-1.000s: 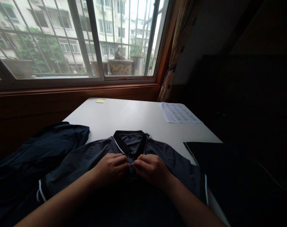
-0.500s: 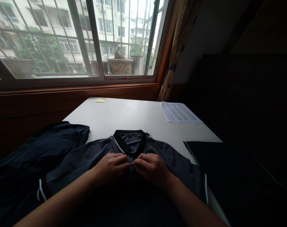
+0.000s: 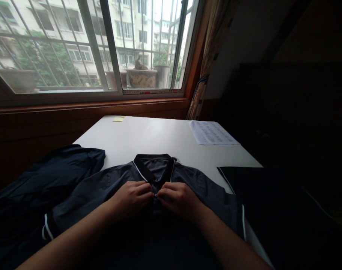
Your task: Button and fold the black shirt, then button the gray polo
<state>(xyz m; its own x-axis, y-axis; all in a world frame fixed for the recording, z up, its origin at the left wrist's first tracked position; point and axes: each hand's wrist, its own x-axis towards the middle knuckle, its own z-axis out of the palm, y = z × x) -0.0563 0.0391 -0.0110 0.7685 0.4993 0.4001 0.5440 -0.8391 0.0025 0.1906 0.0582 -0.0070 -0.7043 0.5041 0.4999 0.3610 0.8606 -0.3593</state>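
A dark grey short-sleeved polo shirt lies front side up, its black collar edged in white and pointing away from me. Just below the collar opening, my left hand pinches the front placket with its fingertips. My right hand is closed on the same placket from the other side, its fingertips almost meeting the left ones. Between them shows a small shiny piece, too small to tell whether it is a button or a zip pull. The lower part of the shirt is lost in shadow.
Under the shirt is a white table. To the left lies a dark blue garment, and to the right another dark cloth with a pale edge. Printed sheets and a yellow sticky note are near the far edge, before a barred window.
The view has shifted slightly. Both hands stay at the placket; the right fingertips have shifted a little around the small shiny piece.
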